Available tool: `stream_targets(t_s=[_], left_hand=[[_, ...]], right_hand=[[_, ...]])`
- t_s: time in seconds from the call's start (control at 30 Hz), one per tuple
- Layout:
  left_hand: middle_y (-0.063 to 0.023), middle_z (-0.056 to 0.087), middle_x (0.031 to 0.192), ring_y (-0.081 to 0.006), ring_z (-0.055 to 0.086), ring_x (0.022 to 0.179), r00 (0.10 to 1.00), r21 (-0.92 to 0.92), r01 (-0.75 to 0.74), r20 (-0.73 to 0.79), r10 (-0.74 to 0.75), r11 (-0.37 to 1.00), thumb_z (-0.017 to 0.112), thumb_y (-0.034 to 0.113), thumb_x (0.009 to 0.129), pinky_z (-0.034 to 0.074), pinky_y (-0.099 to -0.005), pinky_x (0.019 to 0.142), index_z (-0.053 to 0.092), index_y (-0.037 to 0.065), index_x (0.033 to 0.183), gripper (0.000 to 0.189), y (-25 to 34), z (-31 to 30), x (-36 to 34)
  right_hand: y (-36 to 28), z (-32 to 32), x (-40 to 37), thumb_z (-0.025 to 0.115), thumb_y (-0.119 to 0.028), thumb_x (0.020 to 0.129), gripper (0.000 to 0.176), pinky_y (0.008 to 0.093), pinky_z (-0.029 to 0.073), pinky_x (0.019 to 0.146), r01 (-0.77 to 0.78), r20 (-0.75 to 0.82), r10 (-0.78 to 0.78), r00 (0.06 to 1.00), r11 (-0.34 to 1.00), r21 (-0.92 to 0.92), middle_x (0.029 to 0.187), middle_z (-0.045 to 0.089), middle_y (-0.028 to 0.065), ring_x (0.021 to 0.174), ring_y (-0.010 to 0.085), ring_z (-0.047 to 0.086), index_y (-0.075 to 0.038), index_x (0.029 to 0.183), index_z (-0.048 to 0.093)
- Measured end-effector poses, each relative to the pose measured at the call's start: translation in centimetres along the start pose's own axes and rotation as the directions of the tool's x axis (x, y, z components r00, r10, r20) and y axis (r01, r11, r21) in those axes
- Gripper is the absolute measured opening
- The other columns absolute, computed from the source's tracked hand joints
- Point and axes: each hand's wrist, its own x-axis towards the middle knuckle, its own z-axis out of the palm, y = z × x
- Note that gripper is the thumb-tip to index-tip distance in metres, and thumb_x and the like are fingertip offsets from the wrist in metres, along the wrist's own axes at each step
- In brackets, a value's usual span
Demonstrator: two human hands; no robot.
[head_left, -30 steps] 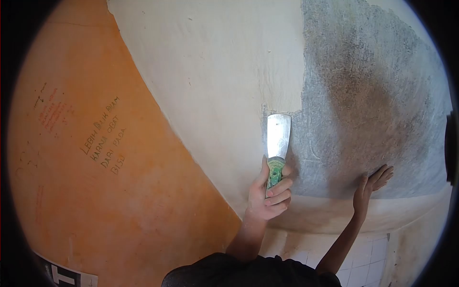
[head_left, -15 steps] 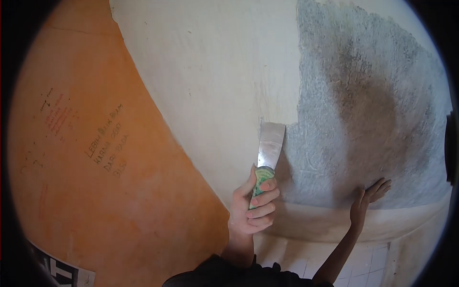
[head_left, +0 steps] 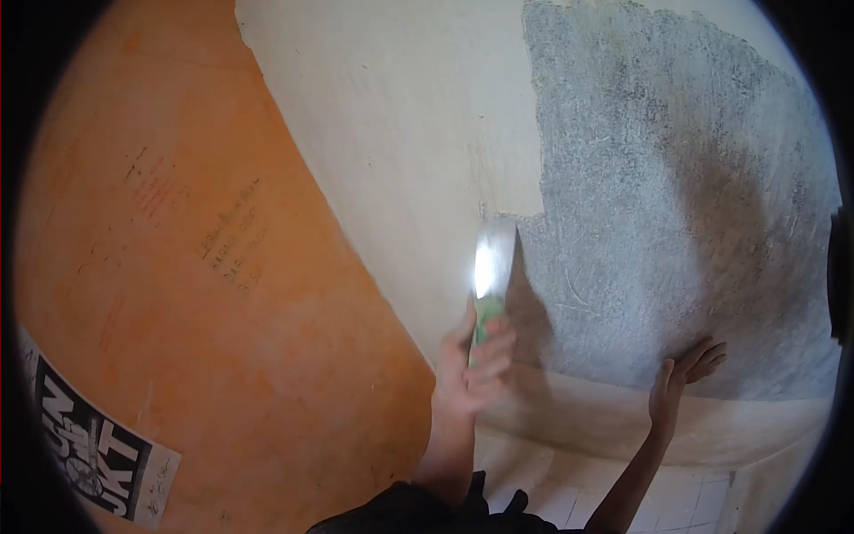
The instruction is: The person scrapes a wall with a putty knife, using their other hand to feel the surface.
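Note:
My left hand [head_left: 476, 365] is closed around the green handle [head_left: 487, 325] of a putty knife [head_left: 496, 258], blurred by motion. Its metal blade points up, catching a bright glare. The blade's tip is at the lower edge of the white coating [head_left: 427, 133], where that meets the rough grey wall patch [head_left: 614, 196]. Lower right, my right hand [head_left: 689, 369] rests against the bottom part of the grey patch, fingers stretched out and holding nothing.
An orange wall section [head_left: 240, 347] with handwriting fills the left side. A black-and-white sticker [head_left: 93, 445] is on it at lower left. Below the grey patch runs a pale ledge [head_left: 605, 418], with white tiles [head_left: 667, 507] beneath.
The view has swung left, bringing more of the sticker in. My left hand and the putty knife have shifted slightly and are now blurred. My right hand stays against the grey patch.

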Motion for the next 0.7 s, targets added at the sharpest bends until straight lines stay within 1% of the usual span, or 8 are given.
stream_targets(t_s=[0.1, 0.17, 0.23, 0.3, 0.37, 0.5, 0.63, 0.7], left_hand=[[-0.0004, 0.044, 0.065, -0.0075, 0.032, 0.039, 0.997, -0.011, 0.021, 0.077, -0.02, 1.0, 0.034, 0.048, 0.103, 0.02, -0.0206, 0.029, 0.052, 0.006, 0.094, 0.046, 1.0, 0.8, 0.9], [-0.0012, 0.044, 0.067, -0.0076, 0.033, 0.04, 0.998, 0.011, -0.035, 0.05, 0.034, 0.999, 0.035, 0.046, 0.104, 0.02, -0.0202, 0.029, 0.052, 0.005, 0.095, 0.045, 0.2, -0.7, 0.3], [-0.0012, 0.044, 0.067, -0.0077, 0.033, 0.04, 0.998, -0.007, -0.02, 0.056, 0.02, 1.0, 0.035, 0.045, 0.104, 0.02, -0.0202, 0.029, 0.052, 0.004, 0.096, 0.045, -0.2, -1.1, -0.5], [-0.0012, 0.044, 0.067, -0.0078, 0.033, 0.04, 0.998, -0.032, -0.013, 0.058, 0.015, 0.999, 0.035, 0.044, 0.104, 0.02, -0.0203, 0.029, 0.052, 0.004, 0.097, 0.044, 0.1, -0.4, -0.6], [-0.001, 0.043, 0.067, -0.008, 0.032, 0.04, 0.994, 0.068, -0.06, 0.093, 0.054, 0.996, 0.034, 0.044, 0.104, 0.02, -0.0202, 0.029, 0.052, 0.004, 0.096, 0.045, 1.2, 1.6, 0.1], [-0.0013, 0.043, 0.068, -0.0082, 0.03, 0.04, 0.99, 0.045, -0.135, 0.044, 0.133, 0.99, 0.033, 0.046, 0.104, 0.019, -0.0217, 0.029, 0.052, 0.004, 0.096, 0.047, -1.3, -0.5, -0.4], [-0.0007, 0.042, 0.066, -0.0083, 0.031, 0.04, 0.987, 0.084, -0.14, 0.093, 0.132, 0.987, 0.032, 0.049, 0.103, 0.017, -0.0221, 0.03, 0.052, 0.005, 0.095, 0.049, -0.5, 1.7, 1.0], [-0.0009, 0.042, 0.065, -0.0082, 0.031, 0.04, 0.986, 0.093, -0.154, 0.072, 0.148, 0.984, 0.032, 0.05, 0.103, 0.017, -0.0217, 0.03, 0.052, 0.005, 0.094, 0.05, -0.4, 0.2, 1.2]], right_hand=[[1.0, 0.6, -0.4, 0.025, -0.069, 0.094, 0.091, 0.0556, -0.01, 0.115, -0.025, 0.005, 0.025, 1.0, 0.999, -0.044, 0.159, -0.013, 0.0211, 0.146, 0.0417, -0.015, -0.008, 0.154, -0.004], [0.9, 0.3, -0.8, 0.026, -0.067, 0.095, 0.089, 0.0555, -0.01, 0.115, -0.021, 0.027, 0.022, 0.999, 0.999, -0.025, 0.159, -0.012, 0.0215, 0.146, 0.0419, -0.014, -0.007, 0.154, -0.003], [1.3, 0.1, -0.8, 0.026, -0.065, 0.096, 0.087, 0.0555, -0.009, 0.115, -0.016, 0.032, 0.016, 0.999, 1.0, -0.007, 0.159, -0.012, 0.0218, 0.146, 0.0421, -0.014, -0.007, 0.154, -0.002], [2.0, -0.3, -1.4, 0.027, -0.057, 0.099, 0.079, 0.055, -0.009, 0.116, 0.082, 0.058, -0.079, 0.995, 0.996, -0.046, 0.16, -0.01, 0.0219, 0.146, 0.0418, -0.011, -0.008, 0.155, 0.0], [1.7, -1.3, -1.7, 0.028, -0.053, 0.1, 0.075, 0.0549, -0.008, 0.116, 0.088, 0.097, -0.086, 0.992, 0.996, -0.026, 0.16, -0.009, 0.0217, 0.147, 0.0417, -0.011, -0.008, 0.155, 0.0], [1.1, -1.7, -1.7, 0.029, -0.046, 0.102, 0.07, 0.0551, -0.008, 0.116, 0.084, 0.106, -0.09, 0.99, 0.995, 0.056, 0.161, -0.008, 0.0201, 0.147, 0.0403, -0.011, -0.01, 0.155, 0.002], [0.2, -2.3, -2.1, 0.029, -0.047, 0.102, 0.07, 0.0563, -0.009, 0.115, 0.026, 0.158, -0.032, 0.987, 0.999, 0.038, 0.161, -0.007, 0.0194, 0.147, 0.0395, -0.011, -0.011, 0.156, 0.002], [-0.3, -2.4, -1.9, 0.028, -0.048, 0.101, 0.07, 0.0578, -0.01, 0.114, -0.005, 0.145, -0.003, 0.989, 0.998, 0.056, 0.161, -0.007, 0.0182, 0.147, 0.0394, -0.012, -0.011, 0.156, 0.002]])
